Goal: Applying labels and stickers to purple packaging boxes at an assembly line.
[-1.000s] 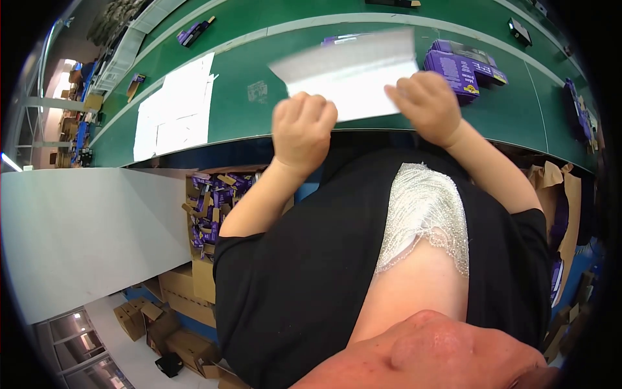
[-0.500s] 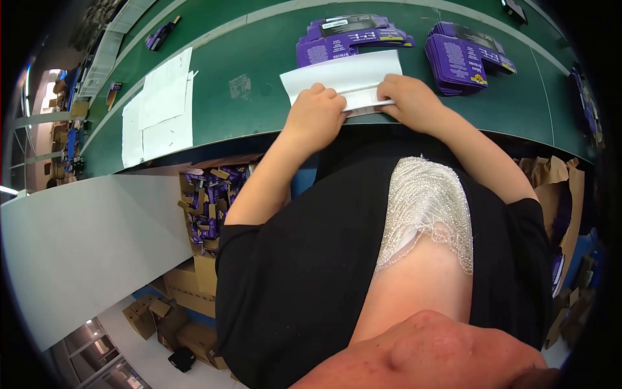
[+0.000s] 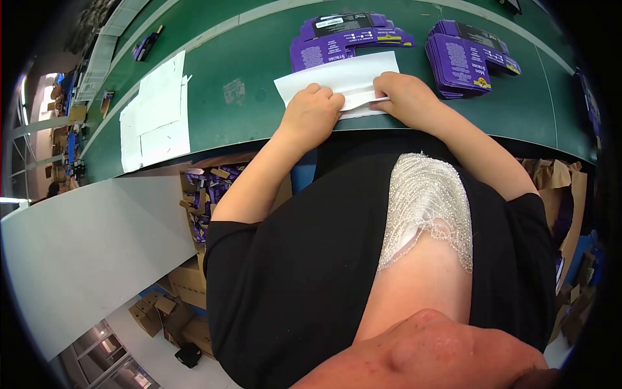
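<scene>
A white sheet of card or paper lies at the near edge of the green table, with a raised fold running across it between my hands. My left hand is closed on the left part of that fold, fingers curled over it. On the right part, my right hand pinches the folded strip between thumb and fingers. Just beyond the sheet, and partly covered by it, is a stack of flat purple printed cartons. A second stack of purple cartons lies to the right, past my right hand.
Loose white sheets lie on the table at the left. A small dark and purple item sits farther back. Below the table edge at the left stands a cardboard box of purple packs; brown paper shows at the right.
The fold has been worked flatter between my hands, and more of the sheet's near part shows on the table. Both hands keep their grip, shifted only slightly.
</scene>
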Tool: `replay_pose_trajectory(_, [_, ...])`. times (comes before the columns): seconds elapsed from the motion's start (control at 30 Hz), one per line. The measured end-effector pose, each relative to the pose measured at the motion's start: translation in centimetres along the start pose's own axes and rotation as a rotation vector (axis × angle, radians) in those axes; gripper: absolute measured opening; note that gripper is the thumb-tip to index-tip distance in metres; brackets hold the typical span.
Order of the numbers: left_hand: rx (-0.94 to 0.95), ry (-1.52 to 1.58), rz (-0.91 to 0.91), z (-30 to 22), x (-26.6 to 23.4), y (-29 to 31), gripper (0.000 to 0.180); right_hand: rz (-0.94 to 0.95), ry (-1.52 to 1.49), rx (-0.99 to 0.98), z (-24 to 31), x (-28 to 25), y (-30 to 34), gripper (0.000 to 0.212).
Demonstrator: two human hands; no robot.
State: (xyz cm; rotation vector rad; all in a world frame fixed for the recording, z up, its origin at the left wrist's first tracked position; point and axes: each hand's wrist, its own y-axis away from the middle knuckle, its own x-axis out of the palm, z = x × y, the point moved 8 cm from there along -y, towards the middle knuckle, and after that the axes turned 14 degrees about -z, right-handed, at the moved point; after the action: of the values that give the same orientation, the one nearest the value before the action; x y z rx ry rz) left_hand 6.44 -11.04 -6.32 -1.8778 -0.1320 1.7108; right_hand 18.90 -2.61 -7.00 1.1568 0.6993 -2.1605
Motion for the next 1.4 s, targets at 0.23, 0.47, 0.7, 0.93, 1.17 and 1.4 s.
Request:
replay_pose_trajectory(0.23, [-0.151,-0.022,-0.033,-1.9,0.1,-1.6,0.021,0.058,-0.034,-0.036,-0.4,-1.0,0.2,0.018])
replay_pose_trajectory(0.47, [-0.147,-0.006,-0.022,-1.9,1.7,-2.2,0.026,-0.047,0.133,-0.110,-1.7,-1.0,0.9,0.016])
replay_pose_trajectory(0.7, [-0.168,0.035,-0.018,-1.4,2.3,-2.9,0.026,-0.081,0.155,-0.079,-2.2,-1.5,0.7,0.014])
replay_pose_trajectory(0.93, [-0.161,0.051,0.024,-1.2,2.9,-2.6,0.026,-0.010,0.080,0.008,-2.9,-1.4,1.0,0.010])
replay_pose_trajectory(1.17, [-0.129,0.070,0.038,-1.0,2.5,-2.6,0.026,0.097,0.058,0.080,-2.6,-1.8,1.1,0.008])
replay_pose_trajectory(1.4, [-0.185,0.076,0.082,-0.5,1.9,-1.3,0.024,0.071,0.035,0.109,-2.0,-0.8,1.2,0.007])
